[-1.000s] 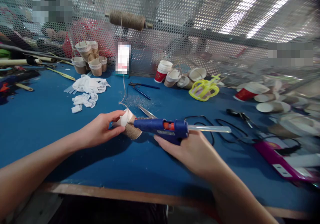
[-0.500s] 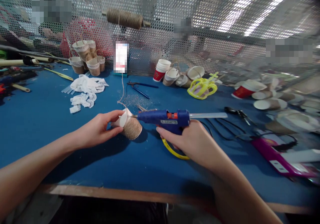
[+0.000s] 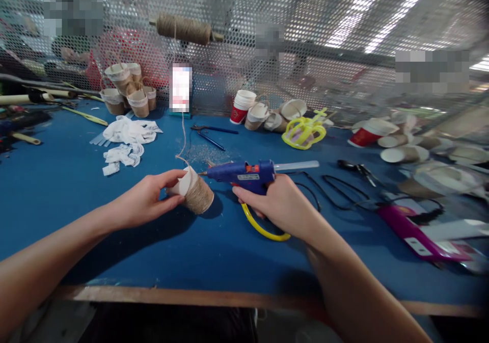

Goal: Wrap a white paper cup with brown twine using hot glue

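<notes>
My left hand [image 3: 158,198] grips a paper cup [image 3: 196,195] by its white rim, fingers closed on it. The cup lies tilted, its side wrapped in brown twine. A strand of twine [image 3: 183,134] runs from the cup up towards a twine spool [image 3: 183,29] on the mesh. Wrapped round the handle of a blue hot glue gun [image 3: 240,174], my right hand [image 3: 280,200] holds its nozzle close to the cup's upper edge; whether they touch I cannot tell. A clear glue stick [image 3: 298,165] sticks out of the gun's back. Beneath that hand shows a yellow loop [image 3: 263,231].
Twine-wrapped cups [image 3: 126,90] are stacked at the back left, near white lace [image 3: 130,131]. Blue-handled pliers [image 3: 214,131] lie behind the glue gun. A yellow basket-like frame [image 3: 304,132] stands at the back. Black cables and a purple power strip [image 3: 416,231] lie at right.
The glue gun has shifted slightly left and back, its nozzle now nearer the rim's outer edge. The whole view has drifted a little. My left hand keeps its hold on the cup.
</notes>
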`<state>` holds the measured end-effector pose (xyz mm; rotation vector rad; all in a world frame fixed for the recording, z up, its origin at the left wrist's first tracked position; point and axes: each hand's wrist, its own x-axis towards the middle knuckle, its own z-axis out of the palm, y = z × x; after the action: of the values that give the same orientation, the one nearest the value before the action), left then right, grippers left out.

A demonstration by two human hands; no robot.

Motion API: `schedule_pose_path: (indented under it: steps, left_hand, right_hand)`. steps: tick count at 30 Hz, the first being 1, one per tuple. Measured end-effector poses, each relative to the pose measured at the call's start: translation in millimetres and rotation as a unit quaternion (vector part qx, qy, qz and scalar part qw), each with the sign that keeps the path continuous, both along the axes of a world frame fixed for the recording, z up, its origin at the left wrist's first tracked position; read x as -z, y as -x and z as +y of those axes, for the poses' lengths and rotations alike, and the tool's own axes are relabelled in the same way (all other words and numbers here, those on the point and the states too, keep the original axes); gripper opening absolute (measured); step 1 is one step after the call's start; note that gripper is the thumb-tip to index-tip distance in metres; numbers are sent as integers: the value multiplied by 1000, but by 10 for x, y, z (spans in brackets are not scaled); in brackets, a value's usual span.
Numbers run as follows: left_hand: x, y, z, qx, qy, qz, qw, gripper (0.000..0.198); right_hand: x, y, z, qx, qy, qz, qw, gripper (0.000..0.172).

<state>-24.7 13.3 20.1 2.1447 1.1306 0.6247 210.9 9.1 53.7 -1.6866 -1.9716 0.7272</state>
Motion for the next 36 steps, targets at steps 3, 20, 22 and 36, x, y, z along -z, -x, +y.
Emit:
schedule_pose_path:
  steps: [3,20,22,36]
  left_hand:
    - [2,5,8,7,-6,5,1000,34]
    - [-2,1,22,25,-22,12,999,30]
    - [-4,0,16,27,-25,14,999,31]
    - [15,-22,-24,43,-88,36,995,20]
  right_hand:
    - [-6,0,15,-12,27,21,999,28]
    - [348,-455,724,175,-40,9,984,33]
    - [373,-464,730,176,-51,-17,983,35]
    - [-44,505,389,-214,-22,83,973,34]
